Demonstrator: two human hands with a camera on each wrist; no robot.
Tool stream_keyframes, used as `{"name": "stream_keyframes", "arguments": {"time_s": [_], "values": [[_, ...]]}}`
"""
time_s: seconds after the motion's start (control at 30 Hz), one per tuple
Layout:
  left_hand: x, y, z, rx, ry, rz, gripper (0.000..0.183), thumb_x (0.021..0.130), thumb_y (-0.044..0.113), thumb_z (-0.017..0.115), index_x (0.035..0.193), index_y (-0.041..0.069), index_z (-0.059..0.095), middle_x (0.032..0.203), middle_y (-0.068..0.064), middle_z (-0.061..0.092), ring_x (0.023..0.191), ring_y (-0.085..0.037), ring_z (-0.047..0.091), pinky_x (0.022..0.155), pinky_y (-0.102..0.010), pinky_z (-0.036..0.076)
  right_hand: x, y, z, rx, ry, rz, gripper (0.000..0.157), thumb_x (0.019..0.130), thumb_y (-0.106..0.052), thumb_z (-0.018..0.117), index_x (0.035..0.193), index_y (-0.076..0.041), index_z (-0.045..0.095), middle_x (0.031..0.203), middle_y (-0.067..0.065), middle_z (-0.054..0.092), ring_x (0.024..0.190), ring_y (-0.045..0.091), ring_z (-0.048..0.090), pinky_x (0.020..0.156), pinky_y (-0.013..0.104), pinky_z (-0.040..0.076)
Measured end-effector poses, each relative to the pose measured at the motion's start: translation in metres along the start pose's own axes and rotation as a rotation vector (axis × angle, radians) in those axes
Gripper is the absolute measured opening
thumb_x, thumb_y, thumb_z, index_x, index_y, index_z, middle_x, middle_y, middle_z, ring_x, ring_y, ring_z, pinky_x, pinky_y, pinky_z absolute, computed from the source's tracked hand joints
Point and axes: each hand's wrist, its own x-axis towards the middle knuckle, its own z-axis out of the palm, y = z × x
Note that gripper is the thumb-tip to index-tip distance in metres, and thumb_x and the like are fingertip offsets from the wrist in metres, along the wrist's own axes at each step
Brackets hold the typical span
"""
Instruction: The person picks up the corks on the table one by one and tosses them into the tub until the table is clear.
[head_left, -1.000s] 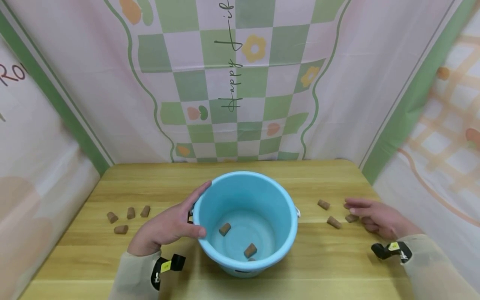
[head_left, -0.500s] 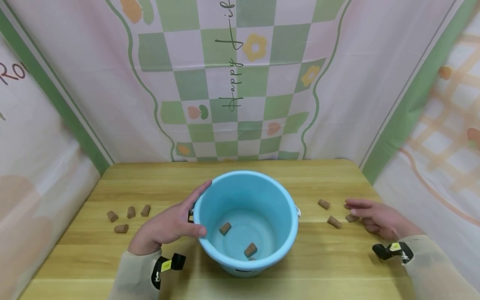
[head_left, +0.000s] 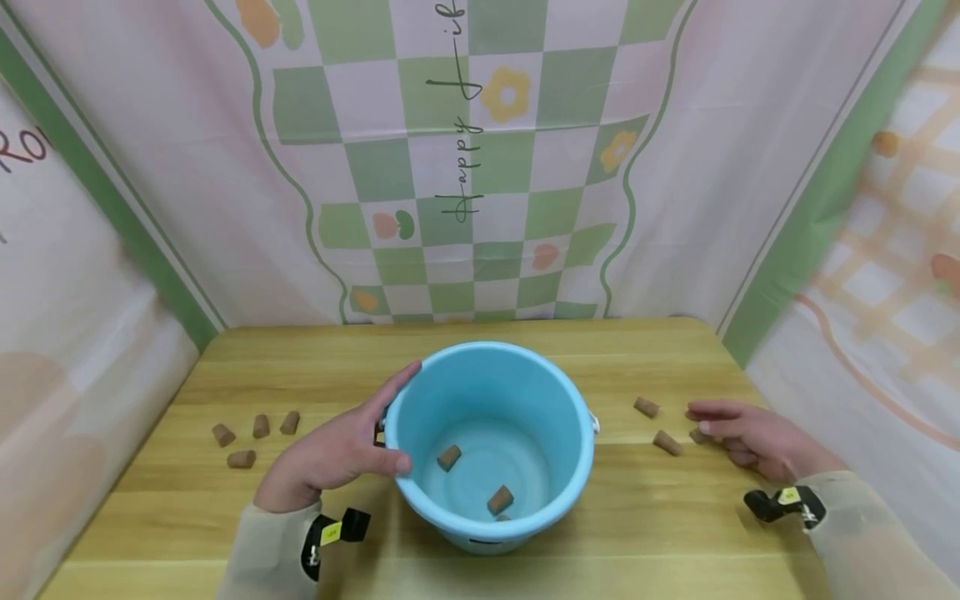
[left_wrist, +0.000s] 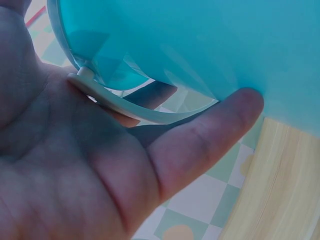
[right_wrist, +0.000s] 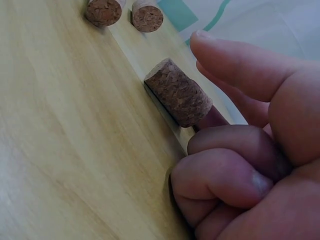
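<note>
A light blue bucket (head_left: pixel 491 517) stands upright in the middle of the table. My left hand (head_left: pixel 333 450) holds its left side, thumb and fingers spread around the rim. In the left wrist view, a digit presses the blue wall near the pale handle (left_wrist: pixel 145 114). Inside the bucket lie a cork (head_left: pixel 449 457), another cork (head_left: pixel 500 500) and a partly hidden one. My right hand (head_left: pixel 765 437) is at the table's right, beside a cork (right_wrist: pixel 179 93) lying on the wood. The thumb is apart from that cork, and the lower fingers are bent.
Two corks (head_left: pixel 647 407) (head_left: pixel 667 442) lie left of my right hand. Several more corks (head_left: pixel 242 459) are grouped on the left of the wooden table (head_left: pixel 615 533). Printed cloth (head_left: pixel 510 167) hangs behind the table and along both sides.
The view shifts slightly. Both hands and the bucket keep their places, and a little less of the cork by my right hand shows.
</note>
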Motion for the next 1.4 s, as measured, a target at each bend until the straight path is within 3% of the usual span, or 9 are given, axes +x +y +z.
{"name": "stream_keyframes", "arguments": {"time_s": [0.5, 0.87, 1.23, 1.33, 1.4], "values": [[-0.001, 0.001, 0.002, -0.016, -0.001, -0.007, 0.100, 0.080, 0.034, 0.075, 0.149, 0.038, 0.003, 0.145, -0.012, 0.029, 0.120, -0.037, 0.042, 0.088, -0.044, 0.045, -0.005, -0.002, 0.007, -0.014, -0.002, 0.007, 0.052, 0.091, -0.006, 0.059, 0.137, 0.005, 0.037, 0.120, 0.005, 0.061, 0.050, 0.002, 0.040, 0.042, 0.018, 0.035], [-0.001, 0.001, 0.002, -0.022, 0.004, -0.011, 0.100, 0.080, 0.034, 0.075, 0.149, 0.038, 0.003, 0.144, -0.011, 0.030, 0.119, -0.036, 0.043, 0.088, -0.044, 0.044, -0.007, -0.001, 0.012, -0.166, 0.076, 0.031, 0.059, 0.088, -0.016, 0.065, 0.136, 0.005, 0.038, 0.116, 0.013, 0.061, 0.043, 0.004, 0.035, 0.039, 0.021, 0.035], [0.000, -0.001, 0.002, -0.005, -0.009, 0.034, 0.099, 0.081, 0.037, 0.073, 0.150, 0.035, 0.002, 0.144, -0.014, 0.029, 0.119, -0.038, 0.042, 0.088, -0.049, 0.043, -0.013, -0.002, 0.011, -0.202, 0.076, 0.045, 0.058, 0.088, -0.017, 0.065, 0.136, 0.005, 0.039, 0.114, 0.010, 0.062, 0.044, 0.004, 0.036, 0.040, 0.022, 0.036], [0.000, -0.001, 0.001, -0.004, -0.014, 0.045, 0.099, 0.081, 0.038, 0.073, 0.150, 0.035, 0.001, 0.144, -0.014, 0.029, 0.119, -0.038, 0.042, 0.088, -0.049, 0.043, -0.014, -0.002, 0.010, -0.195, 0.087, 0.071, 0.060, 0.087, -0.018, 0.066, 0.137, 0.003, 0.039, 0.116, 0.007, 0.063, 0.047, 0.006, 0.039, 0.041, 0.022, 0.037], [0.000, -0.001, 0.001, -0.008, -0.014, 0.044, 0.099, 0.081, 0.038, 0.073, 0.150, 0.035, 0.001, 0.144, -0.014, 0.029, 0.120, -0.038, 0.042, 0.088, -0.049, 0.043, -0.016, -0.002, 0.009, -0.194, 0.081, 0.067, 0.060, 0.087, -0.016, 0.065, 0.137, 0.005, 0.038, 0.118, 0.008, 0.062, 0.055, 0.008, 0.049, 0.043, 0.023, 0.038]]}}
